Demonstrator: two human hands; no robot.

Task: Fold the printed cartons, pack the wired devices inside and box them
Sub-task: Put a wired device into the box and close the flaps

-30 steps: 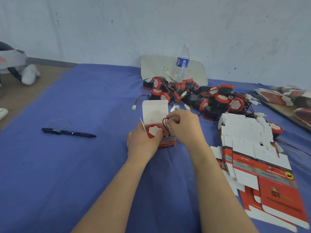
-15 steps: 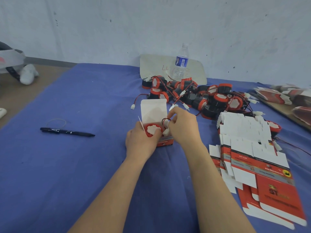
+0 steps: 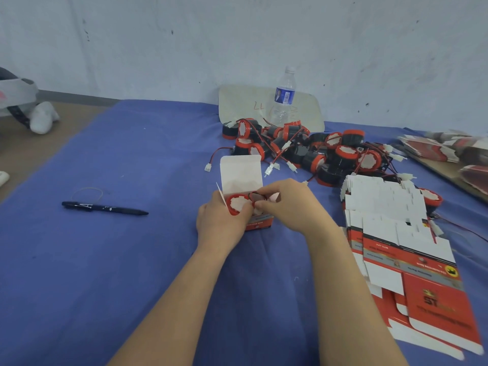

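A small red printed carton [image 3: 260,225] stands on the blue cloth with its white lid flap [image 3: 240,173] raised. A red-rimmed round device [image 3: 236,204] sits inside its open top. My left hand [image 3: 220,223] grips the carton from the left side. My right hand [image 3: 289,207] pinches the device's black and red wire loop [image 3: 256,196] at the carton's mouth. A heap of red and black wired devices [image 3: 317,151] lies beyond. A stack of flat printed cartons [image 3: 396,239] lies fanned out at the right.
A black pen [image 3: 104,207] and a thin wire ring [image 3: 87,193] lie to the left. A water bottle [image 3: 284,97] stands before a pale board [image 3: 237,107] at the wall. More flat cartons [image 3: 449,151] sit on a board far right. The cloth's left edge borders brown floor.
My right hand has pressed the wire loop lower into the carton mouth. My left hand keeps holding the carton in the same spot.
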